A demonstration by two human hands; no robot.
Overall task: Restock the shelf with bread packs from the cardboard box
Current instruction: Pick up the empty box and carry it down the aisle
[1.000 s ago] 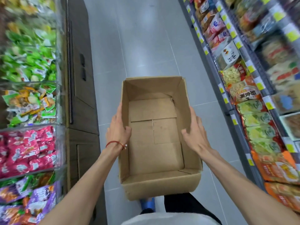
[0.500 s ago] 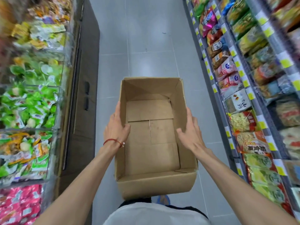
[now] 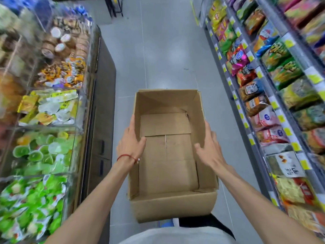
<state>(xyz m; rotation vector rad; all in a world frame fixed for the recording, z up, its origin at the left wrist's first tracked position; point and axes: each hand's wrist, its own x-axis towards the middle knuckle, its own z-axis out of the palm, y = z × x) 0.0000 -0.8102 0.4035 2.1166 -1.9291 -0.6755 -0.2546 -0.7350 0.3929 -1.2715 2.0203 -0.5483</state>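
Now cardboard box (image 3: 173, 206) was held above aisle floor (image 3: 163, 50). L hand (image 3: 131, 145) pinched its L wall, thumb inside, fingers outside; R hand (image 3: 210, 148) likewise on R wall.

Plain brown cardboard box (image 3: 172, 206); red bracelet (image 3: 125, 156); grey tiled floor (image 3: 163, 50); green packets (image 3: 31, 205) at eight o'clock, yellow tags (image 3: 305, 164) at three.

Brown open-topped cardboard box (image 3: 168, 173), upright, bare flap bottom, walls between left hand (image 3: 131, 143) and right hand (image 3: 209, 148)
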